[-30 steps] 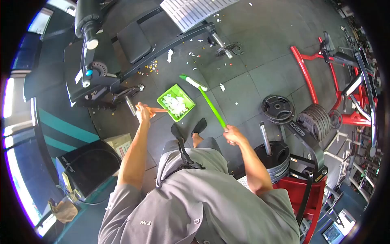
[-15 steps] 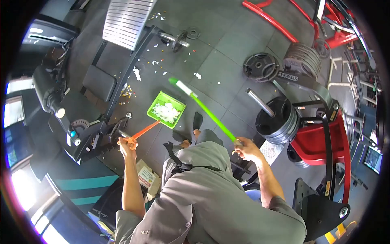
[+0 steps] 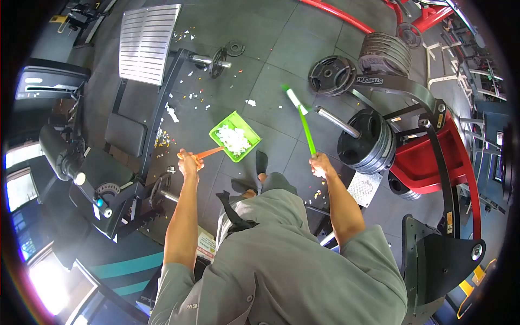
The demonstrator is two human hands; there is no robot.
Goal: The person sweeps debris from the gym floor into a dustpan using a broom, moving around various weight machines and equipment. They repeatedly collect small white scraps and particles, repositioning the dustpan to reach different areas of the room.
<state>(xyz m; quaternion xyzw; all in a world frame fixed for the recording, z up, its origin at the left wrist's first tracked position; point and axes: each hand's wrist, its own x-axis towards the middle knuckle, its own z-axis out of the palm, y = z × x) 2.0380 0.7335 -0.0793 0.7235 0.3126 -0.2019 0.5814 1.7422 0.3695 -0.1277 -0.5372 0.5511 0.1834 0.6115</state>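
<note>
My left hand (image 3: 190, 163) is wrapped around the orange handle (image 3: 210, 153) of a green dustpan (image 3: 253, 130). White paper scraps (image 3: 233, 139) are heaped in the pan, which is in front of my feet. In my right hand (image 3: 323, 165), closed around its green stick, is a broom (image 3: 307, 131). The broom's white and green head points away from me, close to the weight plates on the right. Scraps of paper (image 3: 171, 113) and small colored bits (image 3: 162, 138) lie scattered on the dark tiled floor left of and beyond the dustpan.
A machine with a ribbed metal footplate (image 3: 149, 46) and a black pad stands at the left. Black weight plates (image 3: 366, 142) on a bar and a red seat (image 3: 430, 157) are on the right. More bits (image 3: 318, 194) lie near a checkered metal plate (image 3: 360, 188).
The broom has swung to the right, its head now farther from the dustpan. The dustpan and my left hand have shifted slightly right in view as the camera turned.
</note>
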